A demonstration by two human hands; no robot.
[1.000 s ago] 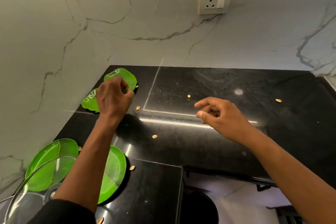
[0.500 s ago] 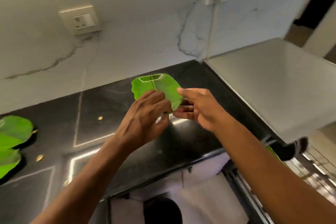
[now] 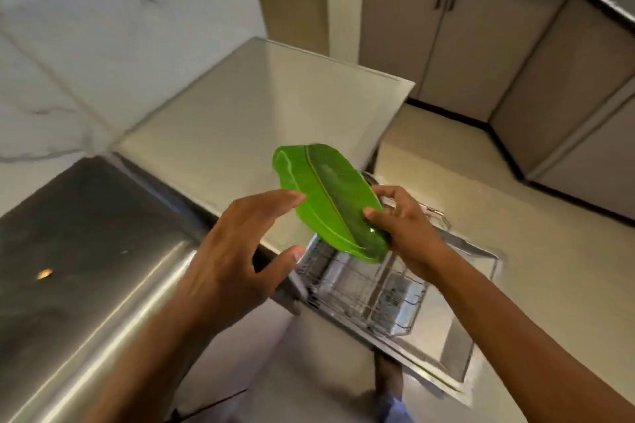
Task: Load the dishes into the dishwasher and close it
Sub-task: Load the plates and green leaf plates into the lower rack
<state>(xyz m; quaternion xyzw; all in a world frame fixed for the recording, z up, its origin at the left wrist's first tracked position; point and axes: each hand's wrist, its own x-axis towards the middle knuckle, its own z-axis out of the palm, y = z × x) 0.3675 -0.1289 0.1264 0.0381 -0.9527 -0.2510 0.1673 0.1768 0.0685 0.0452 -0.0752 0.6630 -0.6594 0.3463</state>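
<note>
A green leaf-shaped plate (image 3: pixel 326 196) is held tilted in the air above the open dishwasher. My right hand (image 3: pixel 403 227) grips its lower right end between thumb and fingers. My left hand (image 3: pixel 237 257) is just left of the plate with fingers spread, its fingertips at the plate's left edge and holding nothing. Below the plate, the wire rack (image 3: pixel 371 292) of the dishwasher is pulled out over the lowered door (image 3: pixel 457 350); no dishes show in the visible part of the rack.
The black countertop (image 3: pixel 79 251) runs along the left, with a pale flat top (image 3: pixel 247 113) beside it above the dishwasher. Beige cabinets (image 3: pixel 481 45) stand across the tiled floor (image 3: pixel 515 216). A foot (image 3: pixel 391 385) shows below the door.
My left hand lifted the green plate off the counter and passed it to my right hand. The view swung right from the counter to the open dishwasher, and the left hand let go.
</note>
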